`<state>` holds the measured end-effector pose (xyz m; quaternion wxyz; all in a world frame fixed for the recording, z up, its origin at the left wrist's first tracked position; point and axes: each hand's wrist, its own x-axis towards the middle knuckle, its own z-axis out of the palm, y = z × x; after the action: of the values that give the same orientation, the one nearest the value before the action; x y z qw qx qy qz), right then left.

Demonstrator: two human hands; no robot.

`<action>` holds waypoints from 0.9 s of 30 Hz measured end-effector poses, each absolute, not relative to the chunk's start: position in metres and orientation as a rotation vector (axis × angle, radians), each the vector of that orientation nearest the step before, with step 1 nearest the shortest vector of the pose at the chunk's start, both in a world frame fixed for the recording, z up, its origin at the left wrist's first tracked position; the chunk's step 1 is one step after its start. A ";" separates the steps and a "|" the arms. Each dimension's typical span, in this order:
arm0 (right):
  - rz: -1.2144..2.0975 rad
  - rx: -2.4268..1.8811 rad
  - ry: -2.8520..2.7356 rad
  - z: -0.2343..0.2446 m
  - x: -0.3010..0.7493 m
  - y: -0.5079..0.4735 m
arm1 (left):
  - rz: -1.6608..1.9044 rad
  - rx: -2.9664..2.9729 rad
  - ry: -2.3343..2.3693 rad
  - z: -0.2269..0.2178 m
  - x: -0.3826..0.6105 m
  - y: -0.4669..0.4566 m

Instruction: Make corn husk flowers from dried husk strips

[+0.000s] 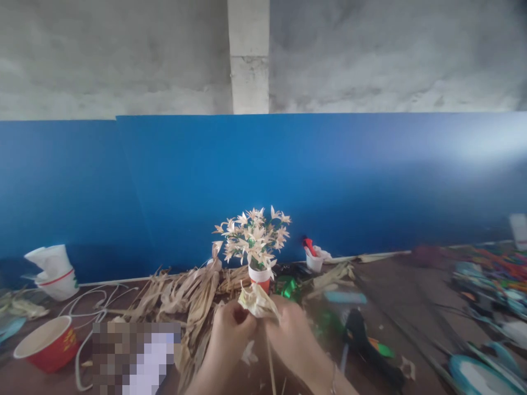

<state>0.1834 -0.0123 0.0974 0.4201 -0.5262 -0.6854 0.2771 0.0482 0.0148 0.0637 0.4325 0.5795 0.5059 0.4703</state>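
The handheld flower [257,300] is cream, the partition [197,175] blue, the bowl [50,354] red with yellow markings [69,339].

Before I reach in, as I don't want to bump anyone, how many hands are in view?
2: the left hand and, beside it, the right hand, both at the pale husk piece in front of the flowerpot. No other hand shows.

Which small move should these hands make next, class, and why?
Perhaps the right hand should pinch the base of the pale petal-like piece against the thin stick: the left hand is also at the piece, and the stick shows just below.
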 end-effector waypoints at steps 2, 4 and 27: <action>0.655 -1.301 -1.724 0.098 0.182 -0.014 | 1.199 1.487 1.333 0.065 0.049 0.013; 0.615 -1.288 -1.728 0.097 0.180 -0.015 | 1.197 1.518 1.379 0.067 0.049 0.011; 0.768 -1.197 -1.030 0.115 0.259 -0.001 | 1.200 1.393 1.441 0.049 0.020 0.051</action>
<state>0.2593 -0.0006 0.1151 0.6389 -0.5244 -0.4512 0.3366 0.0199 0.0509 0.0492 0.3919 0.5485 0.5676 0.4726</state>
